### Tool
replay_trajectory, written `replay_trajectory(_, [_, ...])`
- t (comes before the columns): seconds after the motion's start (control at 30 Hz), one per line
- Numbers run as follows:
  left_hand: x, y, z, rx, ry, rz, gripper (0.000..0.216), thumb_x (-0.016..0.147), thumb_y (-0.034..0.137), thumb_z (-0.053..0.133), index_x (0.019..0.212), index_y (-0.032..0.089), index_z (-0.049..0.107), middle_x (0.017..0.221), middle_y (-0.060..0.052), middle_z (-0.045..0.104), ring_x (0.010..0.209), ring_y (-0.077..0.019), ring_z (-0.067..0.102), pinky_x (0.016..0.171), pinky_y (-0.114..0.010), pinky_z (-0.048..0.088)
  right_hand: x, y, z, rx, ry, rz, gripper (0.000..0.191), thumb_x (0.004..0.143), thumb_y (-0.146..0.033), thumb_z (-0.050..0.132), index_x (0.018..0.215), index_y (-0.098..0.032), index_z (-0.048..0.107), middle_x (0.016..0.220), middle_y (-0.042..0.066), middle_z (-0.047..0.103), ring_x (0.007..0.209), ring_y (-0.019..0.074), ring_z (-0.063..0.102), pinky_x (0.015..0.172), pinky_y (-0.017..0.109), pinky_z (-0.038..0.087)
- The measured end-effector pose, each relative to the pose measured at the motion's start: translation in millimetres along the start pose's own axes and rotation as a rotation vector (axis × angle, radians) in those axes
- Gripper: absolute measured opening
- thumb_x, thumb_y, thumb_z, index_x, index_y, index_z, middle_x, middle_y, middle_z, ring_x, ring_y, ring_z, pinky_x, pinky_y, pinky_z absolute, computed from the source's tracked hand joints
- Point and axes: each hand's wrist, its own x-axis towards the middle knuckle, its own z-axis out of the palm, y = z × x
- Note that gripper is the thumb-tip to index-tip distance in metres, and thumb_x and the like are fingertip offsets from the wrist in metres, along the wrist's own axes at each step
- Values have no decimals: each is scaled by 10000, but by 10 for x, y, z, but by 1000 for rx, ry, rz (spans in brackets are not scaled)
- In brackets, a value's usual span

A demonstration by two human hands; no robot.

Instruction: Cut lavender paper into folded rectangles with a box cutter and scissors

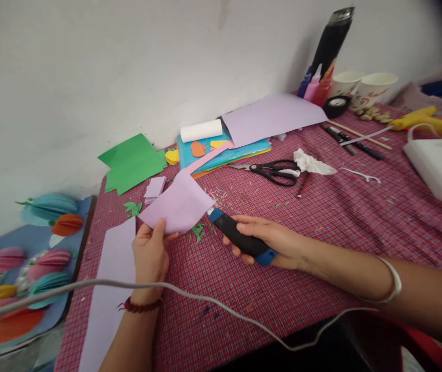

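My left hand pinches a sheet of light purple paper between thumb and fingers, holding it above the table. Wrapped in my right hand is a black and blue power tool that looks like electric scissors. Its small metal tip is at the right corner of the purple paper; whether it bites into the sheet is hard to see. Paper scraps lie scattered behind and under the sheet. A stack of small purple rectangles sits just behind it, and a long purple strip lies by my left forearm.
Black scissors lie beyond my right hand. Green paper, a blue folder and a large purple sheet are near the wall. A yellow glue gun is at right. A white cable crosses the foreground.
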Motion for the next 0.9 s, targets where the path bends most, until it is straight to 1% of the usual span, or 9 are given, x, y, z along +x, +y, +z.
replay_trajectory(0.2, [-17, 14, -1, -18, -62, -148, 240, 635, 204, 761, 851, 123, 696, 869, -25, 699, 552, -75, 588, 370, -136, 494, -3, -1, -7, -14, -25, -27, 271, 827, -305, 651, 1036, -145, 585, 908, 72, 649, 644, 106, 612, 460, 174, 470])
replay_trajectory(0.33, [14, 48, -21, -43, -58, -197, 201, 671, 157, 726, 865, 119, 688, 840, -15, 700, 526, -70, 582, 357, -131, 481, -2, -9, -11, -11, -14, -34, 252, 835, -304, 641, 1024, -148, 581, 905, 72, 648, 641, 108, 610, 448, 175, 457])
replay_trajectory(0.47, [59, 55, -51, -97, -36, -275, 157, 711, 95, 680, 864, 127, 678, 800, 3, 694, 501, -57, 575, 351, -114, 459, -6, -24, -2, -24, 19, -73, 245, 842, -306, 627, 1018, -144, 574, 918, 75, 641, 644, 106, 598, 440, 174, 444])
replay_trajectory(0.57, [76, 33, -63, -94, -53, -312, 136, 722, 86, 669, 852, 124, 679, 781, 0, 687, 495, -56, 571, 343, -111, 449, -13, -23, 16, -33, 23, -71, 258, 835, -316, 630, 1017, -144, 570, 916, 72, 636, 639, 106, 593, 437, 173, 441])
replay_trajectory(0.63, [81, 14, -68, -56, -72, -288, 147, 723, 105, 673, 868, 123, 685, 806, -9, 689, 504, -60, 574, 346, -118, 455, -16, -18, 24, -30, 22, -52, 281, 827, -323, 633, 1035, -148, 563, 916, 70, 632, 639, 107, 594, 434, 174, 438])
replay_trajectory(0.7, [95, 6, -82, -6, -65, -218, 171, 715, 133, 684, 885, 125, 687, 859, -18, 692, 529, -65, 582, 354, -125, 462, -18, -23, 20, -40, 29, -34, 300, 827, -331, 628, 1058, -156, 556, 919, 66, 627, 641, 107, 593, 436, 175, 432])
replay_trajectory(0.77, [129, 20, -119, 32, -35, -134, 179, 704, 159, 696, 880, 127, 683, 894, -19, 686, 560, -67, 588, 370, -126, 467, -23, -58, 0, -106, 38, -21, 293, 840, -343, 605, 1067, -164, 555, 923, 61, 624, 633, 99, 584, 435, 176, 416])
replay_trajectory(0.83, [185, 55, -180, 33, 17, -57, 151, 704, 170, 700, 846, 131, 671, 891, -9, 674, 583, -65, 588, 399, -126, 479, -35, -135, -33, -302, 29, -11, 272, 860, -345, 565, 1067, -169, 563, 913, 54, 625, 621, 97, 571, 441, 187, 404])
replay_trajectory(0.9, [251, 101, -251, -12, 69, -5, 116, 716, 149, 685, 827, 141, 651, 884, 3, 663, 612, -68, 596, 433, -132, 497, -55, -245, -77, -664, 31, -71, 272, 859, -314, 551, 1088, -171, 578, 932, 55, 636, 693, 124, 591, 531, 227, 454])
